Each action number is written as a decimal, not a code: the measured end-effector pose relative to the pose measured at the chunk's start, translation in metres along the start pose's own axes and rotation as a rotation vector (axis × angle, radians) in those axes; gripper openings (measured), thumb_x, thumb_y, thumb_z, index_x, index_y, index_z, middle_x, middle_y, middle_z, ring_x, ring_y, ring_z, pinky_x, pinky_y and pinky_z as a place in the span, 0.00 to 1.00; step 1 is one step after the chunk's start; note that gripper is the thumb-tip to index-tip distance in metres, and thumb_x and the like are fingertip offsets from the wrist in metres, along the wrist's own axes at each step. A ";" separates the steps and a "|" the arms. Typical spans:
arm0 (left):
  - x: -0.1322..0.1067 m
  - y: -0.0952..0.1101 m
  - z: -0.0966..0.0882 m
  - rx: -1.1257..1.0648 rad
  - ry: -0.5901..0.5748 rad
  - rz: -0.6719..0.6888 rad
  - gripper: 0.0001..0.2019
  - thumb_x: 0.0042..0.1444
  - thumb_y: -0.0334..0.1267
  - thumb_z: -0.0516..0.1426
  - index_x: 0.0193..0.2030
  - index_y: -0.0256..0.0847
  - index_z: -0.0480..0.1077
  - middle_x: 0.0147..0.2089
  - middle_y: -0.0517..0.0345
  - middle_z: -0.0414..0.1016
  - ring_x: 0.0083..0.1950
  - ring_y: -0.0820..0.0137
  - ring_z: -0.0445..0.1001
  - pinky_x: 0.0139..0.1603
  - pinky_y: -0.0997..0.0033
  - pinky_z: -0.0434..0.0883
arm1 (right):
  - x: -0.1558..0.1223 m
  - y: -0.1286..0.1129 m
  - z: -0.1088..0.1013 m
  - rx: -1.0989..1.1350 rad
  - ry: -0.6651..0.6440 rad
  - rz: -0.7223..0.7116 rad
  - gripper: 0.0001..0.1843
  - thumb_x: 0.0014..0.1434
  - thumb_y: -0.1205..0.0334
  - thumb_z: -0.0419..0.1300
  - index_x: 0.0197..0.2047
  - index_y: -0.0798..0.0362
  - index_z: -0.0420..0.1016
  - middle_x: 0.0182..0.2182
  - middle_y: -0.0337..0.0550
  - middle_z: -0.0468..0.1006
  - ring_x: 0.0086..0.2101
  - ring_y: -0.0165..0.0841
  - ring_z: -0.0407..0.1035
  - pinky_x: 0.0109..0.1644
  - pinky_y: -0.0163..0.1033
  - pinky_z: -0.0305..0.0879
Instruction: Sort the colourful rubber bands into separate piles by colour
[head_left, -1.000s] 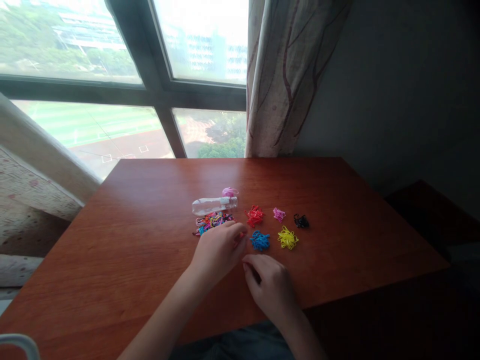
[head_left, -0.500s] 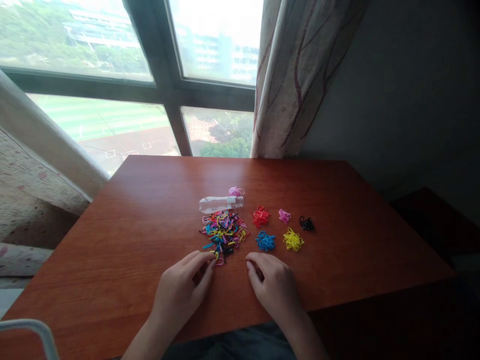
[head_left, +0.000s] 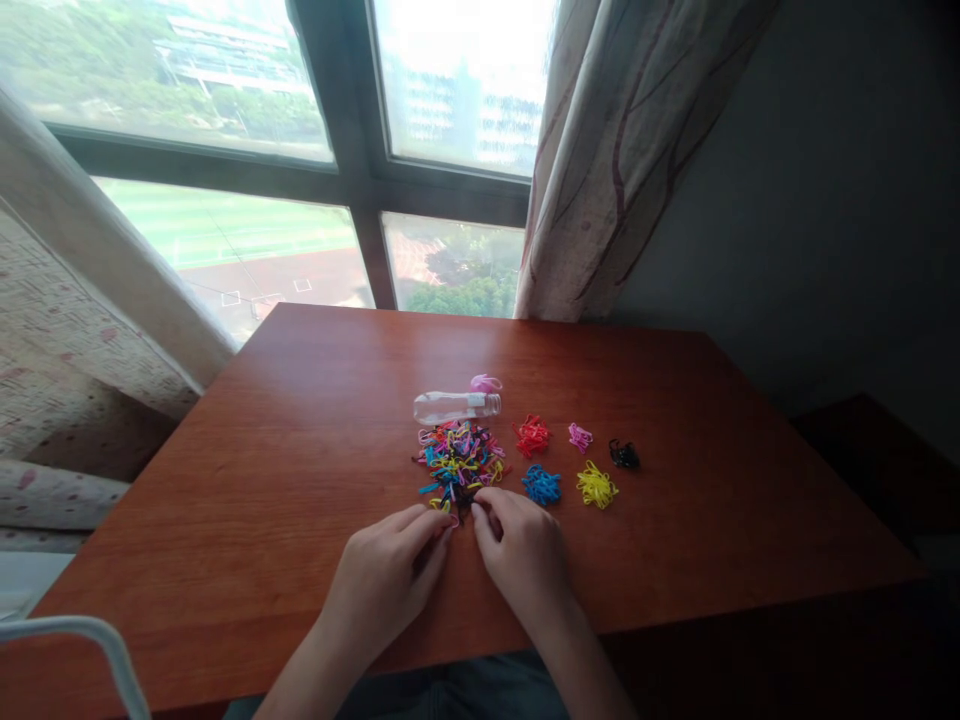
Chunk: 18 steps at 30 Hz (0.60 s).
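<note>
A mixed heap of small coloured rubber bands (head_left: 461, 455) lies on the wooden table. At its near edge my left hand (head_left: 397, 570) is closed in a pinch beside a pink band (head_left: 454, 521); what lies between the fingertips is hidden. My right hand (head_left: 521, 550) reaches the heap's lower right side, thumb and forefinger closed together against some black bands (head_left: 463, 500). Whether a band is caught between them is too small to tell. Sorted by colour to the right are red bands (head_left: 532, 436), blue bands (head_left: 541, 484), pink bands (head_left: 580, 436), yellow bands (head_left: 598, 485) and black bands (head_left: 624, 454).
Behind the heap a clear plastic bottle (head_left: 450, 407) lies on its side, with a pink object (head_left: 486, 383) just beyond its neck. The table (head_left: 247, 480) ends at a window with curtains (head_left: 592, 200). A white curved bar (head_left: 82, 630) stands at lower left.
My right hand has moved left and slightly forward, from the bare tabletop to the black bands of the heap. My left hand stays at the heap's near edge. The camera view has shifted a little.
</note>
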<state>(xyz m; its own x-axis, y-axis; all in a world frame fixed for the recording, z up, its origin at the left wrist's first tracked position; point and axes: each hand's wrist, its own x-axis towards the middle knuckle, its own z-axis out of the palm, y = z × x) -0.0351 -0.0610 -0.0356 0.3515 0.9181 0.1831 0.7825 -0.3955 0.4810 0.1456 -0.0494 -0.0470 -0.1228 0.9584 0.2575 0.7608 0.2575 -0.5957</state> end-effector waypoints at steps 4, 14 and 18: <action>0.000 0.000 0.000 -0.002 -0.007 -0.002 0.10 0.65 0.37 0.50 0.42 0.45 0.73 0.38 0.58 0.80 0.37 0.67 0.78 0.37 0.71 0.71 | -0.001 0.003 -0.001 0.076 0.031 0.012 0.09 0.64 0.67 0.55 0.39 0.50 0.76 0.30 0.40 0.79 0.32 0.34 0.73 0.39 0.35 0.61; 0.001 -0.001 0.001 -0.023 0.011 0.023 0.09 0.65 0.37 0.51 0.43 0.46 0.73 0.38 0.59 0.79 0.37 0.68 0.78 0.36 0.72 0.70 | 0.002 0.002 -0.006 0.242 0.016 0.052 0.08 0.64 0.65 0.54 0.37 0.50 0.75 0.29 0.37 0.78 0.30 0.32 0.72 0.36 0.33 0.62; 0.000 -0.002 0.001 -0.035 0.021 0.047 0.09 0.65 0.36 0.51 0.44 0.45 0.73 0.38 0.60 0.79 0.37 0.69 0.78 0.35 0.73 0.69 | 0.003 0.000 -0.007 0.309 0.041 0.026 0.08 0.64 0.64 0.55 0.38 0.51 0.76 0.30 0.38 0.79 0.31 0.31 0.72 0.36 0.32 0.63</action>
<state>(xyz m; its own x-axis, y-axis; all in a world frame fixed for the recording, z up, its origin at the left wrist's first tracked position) -0.0358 -0.0604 -0.0374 0.3767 0.8989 0.2239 0.7465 -0.4377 0.5011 0.1497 -0.0472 -0.0412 -0.0752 0.9610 0.2662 0.5326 0.2644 -0.8040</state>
